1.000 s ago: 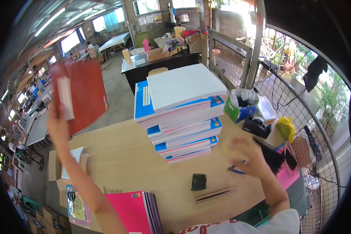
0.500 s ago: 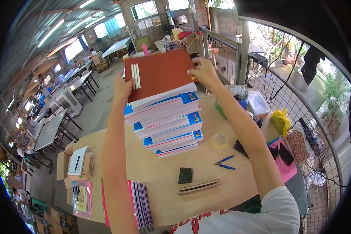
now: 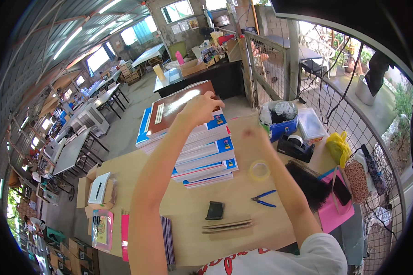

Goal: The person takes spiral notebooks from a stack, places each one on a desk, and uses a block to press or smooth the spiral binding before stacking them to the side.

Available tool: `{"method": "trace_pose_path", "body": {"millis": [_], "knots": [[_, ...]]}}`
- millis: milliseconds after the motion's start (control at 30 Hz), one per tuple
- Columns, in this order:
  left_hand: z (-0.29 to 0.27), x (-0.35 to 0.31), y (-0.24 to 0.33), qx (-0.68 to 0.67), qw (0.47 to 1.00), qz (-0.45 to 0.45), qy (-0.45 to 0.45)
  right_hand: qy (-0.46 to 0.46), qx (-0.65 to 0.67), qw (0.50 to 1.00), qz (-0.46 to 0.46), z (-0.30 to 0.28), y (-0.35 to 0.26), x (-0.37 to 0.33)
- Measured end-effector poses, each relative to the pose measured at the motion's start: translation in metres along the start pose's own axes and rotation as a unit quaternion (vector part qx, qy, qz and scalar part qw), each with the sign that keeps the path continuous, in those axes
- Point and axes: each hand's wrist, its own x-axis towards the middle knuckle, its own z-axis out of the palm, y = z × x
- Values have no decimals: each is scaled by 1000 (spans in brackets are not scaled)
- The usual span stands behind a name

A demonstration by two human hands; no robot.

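Observation:
A tall stack of spiral-bound notebooks (image 3: 202, 151) with blue-and-white covers stands on the table, its layers slightly offset. On top lies a brown glossy notebook (image 3: 176, 107) with white stripes near its left side. My left hand (image 3: 198, 110) reaches across it, fingers curled at its right edge by the far corner. My right hand (image 3: 258, 137) is over the table to the right of the stack, apart from it; motion smears its fingers. Nearer me lie blue-handled cutters (image 3: 264, 199), a roll of clear tape (image 3: 260, 170) and a small black object (image 3: 215, 211).
Thin strips (image 3: 227, 226) lie near the front edge. At right are a blue tub (image 3: 280, 130), a tape dispenser (image 3: 296, 147), a clear container (image 3: 311, 123) and a black bristly thing (image 3: 307, 185). Purple spiral notebooks (image 3: 168, 240) and an open carton (image 3: 83, 185) sit at left.
The brown notebook has come down from between both hands onto the stack. My left hand has shifted right across it to its far edge. My right hand has left it, moving down toward me.

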Motion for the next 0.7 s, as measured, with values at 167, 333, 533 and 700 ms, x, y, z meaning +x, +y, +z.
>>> {"method": "trace_pose_path", "body": {"millis": [167,333,533,700], "knots": [[-13,28,0,-73,995,59,-29,-114,-235,957,124,57,138,-123],[-22,29,-5,-107,991,80,-26,-72,-225,967,100,58,168,-151],[-30,27,-14,-132,986,96,-40,99,-75,990,69,30,129,-115],[-33,24,-16,-129,987,92,-33,171,62,983,16,-26,49,-73]]}}
